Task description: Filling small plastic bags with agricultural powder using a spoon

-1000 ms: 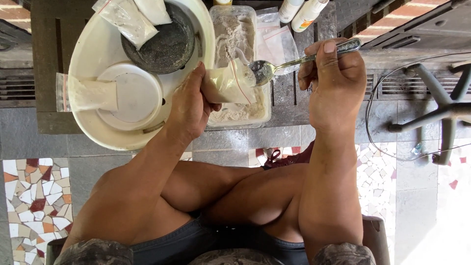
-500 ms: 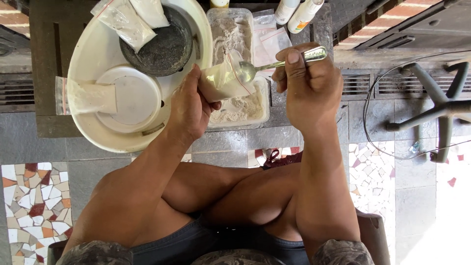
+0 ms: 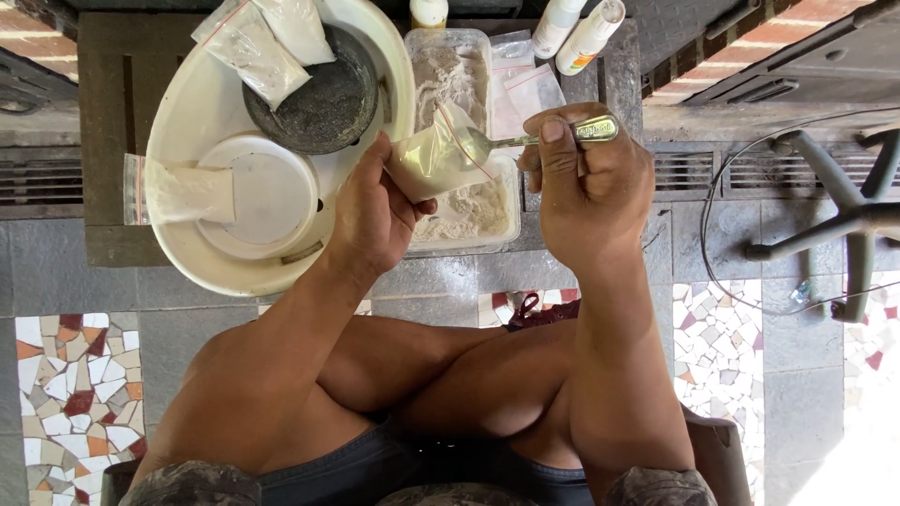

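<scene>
My left hand [image 3: 375, 211] grips a small clear plastic bag [image 3: 433, 155] partly filled with white powder, its mouth held open. My right hand [image 3: 586, 183] holds a metal spoon [image 3: 525, 141] by the handle, with the bowl of the spoon inside the bag's mouth. Both hover over a clear rectangular tub [image 3: 497, 230] of white powder on a low dark wooden table [image 3: 108, 112].
A large cream basin [image 3: 202, 262] holds a dark bowl [image 3: 319, 103], a white lid [image 3: 262, 192] and filled powder bags [image 3: 248, 47]. Another filled bag [image 3: 173, 187] lies on its rim. Empty bags [image 3: 530, 84] and white bottles [image 3: 586, 28] sit behind the tub. A chair base [image 3: 830, 220] stands right.
My right hand has moved left, bringing the spoon from beside the bag into the bag's mouth. My left hand has kept the bag steady.
</scene>
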